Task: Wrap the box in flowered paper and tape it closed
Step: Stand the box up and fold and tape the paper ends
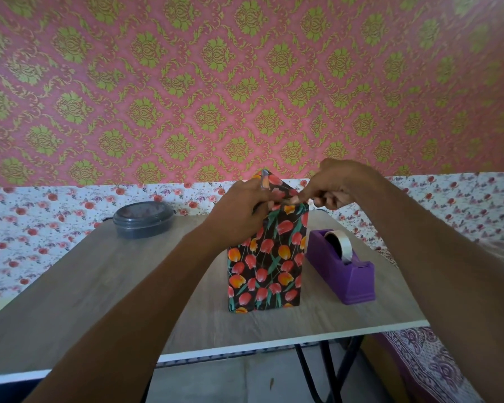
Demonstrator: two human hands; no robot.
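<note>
The box [266, 257] stands on end near the middle of the bench [85, 286], its long sides already covered in the flowered paper [275, 184]. At the top, a pointed flap of paper rises loose behind the fingers. The left hand [242, 210] curls over the upper left corner and pinches the paper there. The right hand [335, 184] pinches the top edge between thumb and fingertips, with the other fingers tucked in. The paper looks glossy and thin, so it likely creases sharply but slides under dry fingers and tears if pulled hard at a corner. The box looks stiff and light enough to tip while standing this tall. It is best held at the firm top edges and corners, pressing down into the bench and not sideways. The flap should be held near its fold line, not at its tip, so that it lies flat. The purple tape dispenser [341, 269] sits just beside the box on the right, within easy reach. A grey lidded container [143, 219] rests well apart at the back left.
</note>
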